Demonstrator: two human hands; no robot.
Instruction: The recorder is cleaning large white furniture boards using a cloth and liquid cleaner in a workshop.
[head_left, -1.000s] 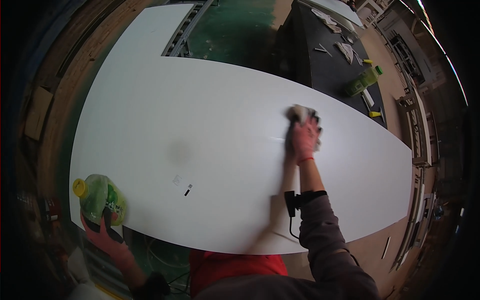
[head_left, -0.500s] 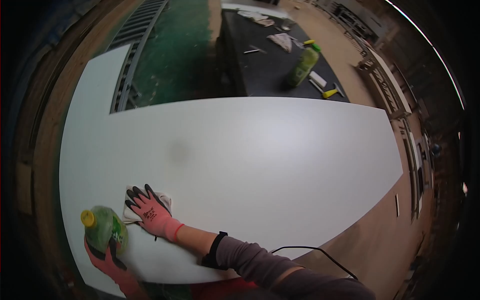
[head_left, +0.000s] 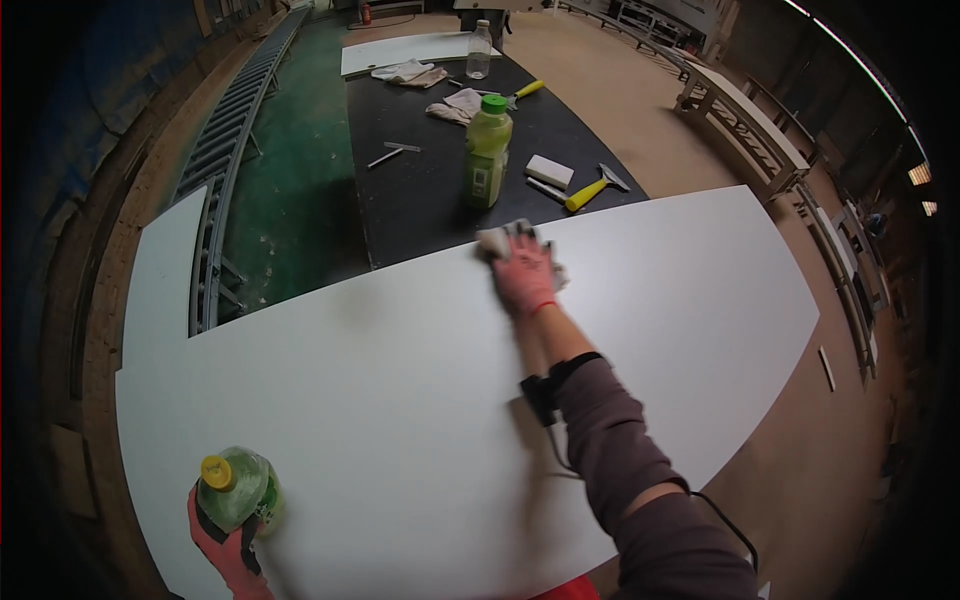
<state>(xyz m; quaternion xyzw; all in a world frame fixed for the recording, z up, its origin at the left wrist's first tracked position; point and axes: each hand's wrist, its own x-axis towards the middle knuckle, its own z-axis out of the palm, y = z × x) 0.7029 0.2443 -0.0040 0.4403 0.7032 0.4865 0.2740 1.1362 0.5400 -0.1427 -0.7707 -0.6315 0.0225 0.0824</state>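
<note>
A large white panel (head_left: 400, 420) lies in front of me. My right hand (head_left: 527, 272), in a pink and black work glove, holds a whitish cloth (head_left: 492, 241) down at the panel's far edge. Parts of the cloth stick out on both sides of the glove. At the near left, my left hand (head_left: 222, 540), gloved alike, grips a plastic bottle (head_left: 235, 505) with a yellow cap and a green label. The bottle is tilted, cap toward me, close over the panel; whether its base touches cannot be made out.
Beyond the panel, a black table (head_left: 420, 190) bears a green-capped bottle (head_left: 488, 155), a yellow-handled scraper (head_left: 590, 192), a white block (head_left: 550, 172), rags (head_left: 410, 73) and a clear bottle (head_left: 479, 52). A roller conveyor (head_left: 235, 130) runs at the left. A wooden bench (head_left: 745, 115) stands far right.
My right hand has swept the cloth from the panel's near left to its far edge. My left hand still grips its bottle. The view has shifted, showing more of the black table.
</note>
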